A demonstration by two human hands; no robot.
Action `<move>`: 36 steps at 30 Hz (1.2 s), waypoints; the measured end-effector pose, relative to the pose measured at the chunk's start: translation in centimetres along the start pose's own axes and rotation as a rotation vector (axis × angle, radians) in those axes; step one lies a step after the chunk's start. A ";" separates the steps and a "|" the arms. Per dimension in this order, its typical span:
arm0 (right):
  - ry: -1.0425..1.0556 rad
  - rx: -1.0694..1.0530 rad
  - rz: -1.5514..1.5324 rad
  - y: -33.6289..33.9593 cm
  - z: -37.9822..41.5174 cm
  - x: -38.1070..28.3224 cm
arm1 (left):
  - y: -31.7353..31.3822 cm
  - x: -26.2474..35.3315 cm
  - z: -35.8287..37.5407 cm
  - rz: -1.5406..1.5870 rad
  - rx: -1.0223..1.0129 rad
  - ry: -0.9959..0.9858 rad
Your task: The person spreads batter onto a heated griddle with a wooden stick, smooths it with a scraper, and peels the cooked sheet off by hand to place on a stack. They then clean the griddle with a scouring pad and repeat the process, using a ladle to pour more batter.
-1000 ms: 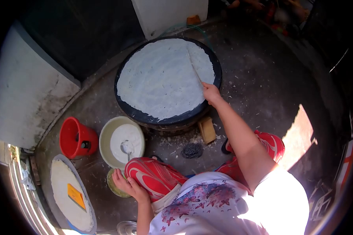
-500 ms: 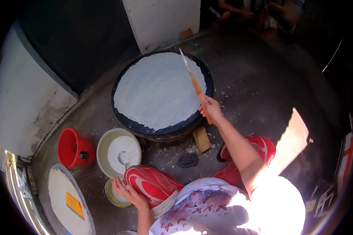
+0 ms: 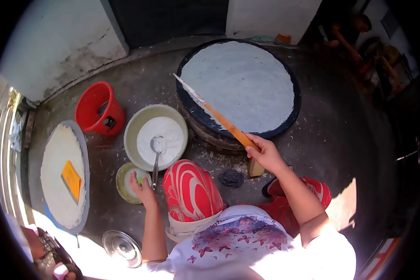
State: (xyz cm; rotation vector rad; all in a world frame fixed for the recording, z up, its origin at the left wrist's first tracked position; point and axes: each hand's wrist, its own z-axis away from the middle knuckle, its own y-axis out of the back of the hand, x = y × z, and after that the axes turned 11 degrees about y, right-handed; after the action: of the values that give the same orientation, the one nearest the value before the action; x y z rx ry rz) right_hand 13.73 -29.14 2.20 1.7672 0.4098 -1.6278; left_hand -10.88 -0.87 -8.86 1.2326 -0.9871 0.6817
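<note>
My right hand [image 3: 265, 154] grips the wooden handle of a long, narrow spatula [image 3: 224, 122], its blade smeared with white batter and pointing up-left. The blade passes over the near left rim of a round black griddle [image 3: 295, 109], which is covered by a thin white sheet of batter [image 3: 238, 86]. My left hand [image 3: 144, 190] is at a small greenish bowl [image 3: 124, 190] of whitish liquid, fingers bent around a small green thing [image 3: 140, 179], mostly hidden. Beside it stands a larger basin [image 3: 131, 140] of white batter with a metal ladle [image 3: 156, 156] resting in it.
A red bucket [image 3: 114, 123] stands behind the basin. At left, a round tray [image 3: 85, 154] carries a pale sheet with a yellow scraper [image 3: 71, 179] on it. A metal lid [image 3: 121, 248] lies near my left elbow. Another person [image 3: 347, 44] is at the far right.
My left hand has moved from beside my knee to the small bowl. The spatula has swung left, from over the griddle's right side to its near left rim. The view has turned left.
</note>
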 end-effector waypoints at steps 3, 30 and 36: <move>-0.035 -0.149 0.029 -2.0 -1.5 -1.2 | 0.8 -9.8 -2.5 -0.454 0.098 0.081; 0.139 -1.086 0.859 -29.7 -15.8 1.2 | 2.3 -20.4 -1.1 -0.206 0.111 0.695; 0.610 -1.130 1.025 -29.7 -14.8 1.9 | 3.6 -17.9 -1.0 -0.117 0.137 0.755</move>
State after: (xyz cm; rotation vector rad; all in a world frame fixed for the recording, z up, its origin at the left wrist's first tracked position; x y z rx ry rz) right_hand 5.79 1.46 -8.10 1.1334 0.4388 -0.0108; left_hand -21.67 2.40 -23.23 1.0085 -0.2440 1.0281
